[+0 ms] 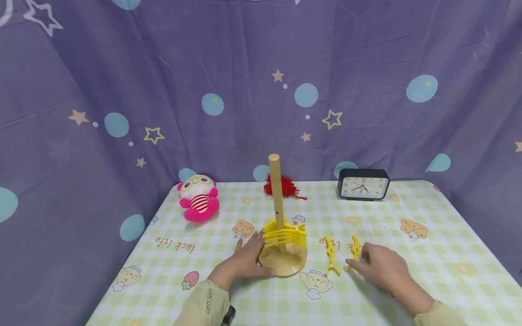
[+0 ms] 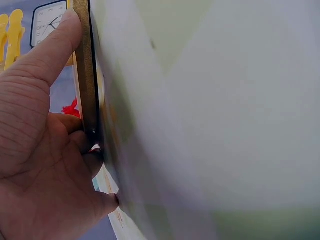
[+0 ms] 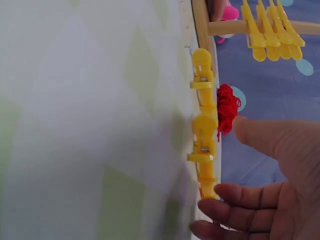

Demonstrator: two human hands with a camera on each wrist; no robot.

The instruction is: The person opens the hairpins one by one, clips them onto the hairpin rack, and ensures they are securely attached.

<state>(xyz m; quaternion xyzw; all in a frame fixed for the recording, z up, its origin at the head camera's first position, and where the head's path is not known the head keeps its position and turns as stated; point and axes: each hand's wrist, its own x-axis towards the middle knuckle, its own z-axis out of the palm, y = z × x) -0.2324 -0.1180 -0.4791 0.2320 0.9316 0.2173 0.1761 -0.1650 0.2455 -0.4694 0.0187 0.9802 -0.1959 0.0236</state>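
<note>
A wooden stand (image 1: pixel 281 266) with a round base and an upright post stands mid-table. Several yellow clothespins (image 1: pixel 285 236) are clipped on its post in a stack, handles toward the right. My left hand (image 1: pixel 244 261) grips the base at its left edge, thumb along the near rim and fingers at the side. Right of the stand lie two loose clothespins, a left one (image 1: pixel 330 258) and a right one (image 1: pixel 355 246). Over the right one is my right hand (image 1: pixel 385 267), its thumb and fingers apart; in the right wrist view, fingertips reach that pin's near end (image 3: pixel 207 187).
A pink-and-white plush toy (image 1: pixel 200 199) sits at the back left. Behind the post lies a bundle of red yarn (image 1: pixel 287 186). At the back right stands a black-framed clock (image 1: pixel 363 184). A checked cloth (image 1: pixel 428 271) covers the table, and a purple curtain (image 1: pixel 244 59) hangs behind.
</note>
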